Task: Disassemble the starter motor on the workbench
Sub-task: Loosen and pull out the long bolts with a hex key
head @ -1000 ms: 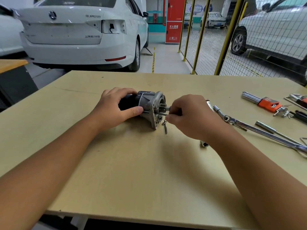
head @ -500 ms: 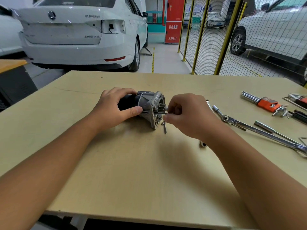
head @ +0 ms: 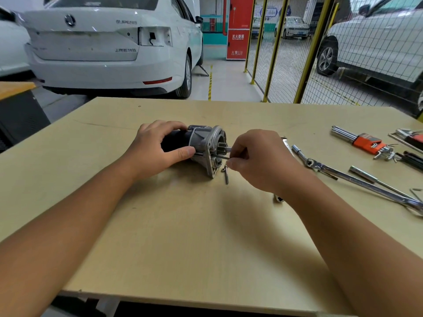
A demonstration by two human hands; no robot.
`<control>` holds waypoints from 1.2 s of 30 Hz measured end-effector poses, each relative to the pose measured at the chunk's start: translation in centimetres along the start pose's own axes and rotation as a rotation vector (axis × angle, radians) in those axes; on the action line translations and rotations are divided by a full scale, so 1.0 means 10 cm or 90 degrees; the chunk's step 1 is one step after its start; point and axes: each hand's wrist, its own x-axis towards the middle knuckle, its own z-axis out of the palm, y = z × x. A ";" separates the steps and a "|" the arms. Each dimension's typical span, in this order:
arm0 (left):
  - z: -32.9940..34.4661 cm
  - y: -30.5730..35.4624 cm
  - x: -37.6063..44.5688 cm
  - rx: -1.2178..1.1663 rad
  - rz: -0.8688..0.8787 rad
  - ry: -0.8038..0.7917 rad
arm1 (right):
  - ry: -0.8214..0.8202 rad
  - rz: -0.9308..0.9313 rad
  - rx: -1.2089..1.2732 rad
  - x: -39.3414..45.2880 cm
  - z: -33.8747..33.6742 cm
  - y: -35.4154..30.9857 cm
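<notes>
A white sedan (head: 109,46) is parked beyond the tabletop's (head: 183,225) far edge, its rear toward the camera and its right tail light missing, leaving an open recess with a wire. Part of another white car (head: 11,42) shows at the left edge. A red fire-extinguisher cabinet (head: 238,28) stands behind the sedan. A wire-mesh fence with yellow posts (head: 304,53) runs along the right, and a white SUV (head: 375,40) is parked behind it. A dashed yellow line (head: 210,83) marks the grey floor. At far left sits a dark cabinet with an orange top (head: 16,106).
</notes>
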 end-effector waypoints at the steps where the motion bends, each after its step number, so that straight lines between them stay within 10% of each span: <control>1: 0.00 0.00 0.00 0.000 0.000 0.000 | 0.001 0.002 -0.002 0.00 0.01 0.00; 36: 0.02 -0.03 0.01 -0.004 -0.007 -0.002 | 0.004 0.050 0.078 0.01 -0.03 0.04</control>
